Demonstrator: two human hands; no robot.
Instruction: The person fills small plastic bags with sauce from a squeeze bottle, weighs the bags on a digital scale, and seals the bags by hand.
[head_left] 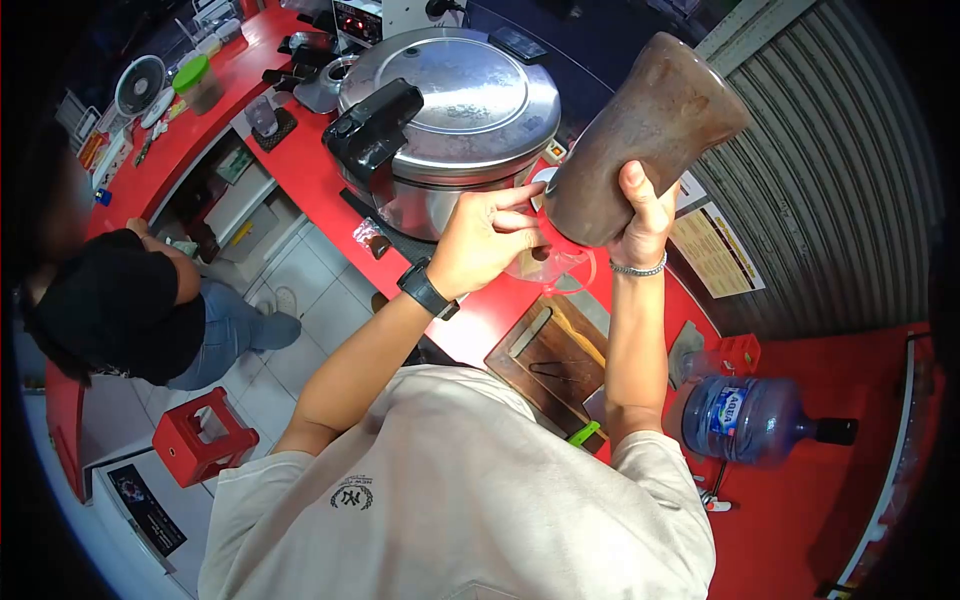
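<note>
My right hand (645, 220), with a chain bracelet at the wrist, grips a tall brown vessel (640, 140) with a waisted body and flared top. The vessel is tilted, its upper end leaning to the right; I cannot see inside it. My left hand (487, 240), a black watch on its wrist, has its fingers bent together at the vessel's lower left side. What those fingers hold, if anything, is hidden. Just below them, a clear plastic jug (560, 268) with a handle stands on the red counter, partly covered by the vessel and hand.
A large lidded steel cooker (450, 110) stands beyond my left hand. Nearer are a wooden board (560, 350) with utensils and a large blue water bottle (745, 420). At left are another person (130, 310) and a red stool (203, 435). A grey shutter (830, 170) rises at right.
</note>
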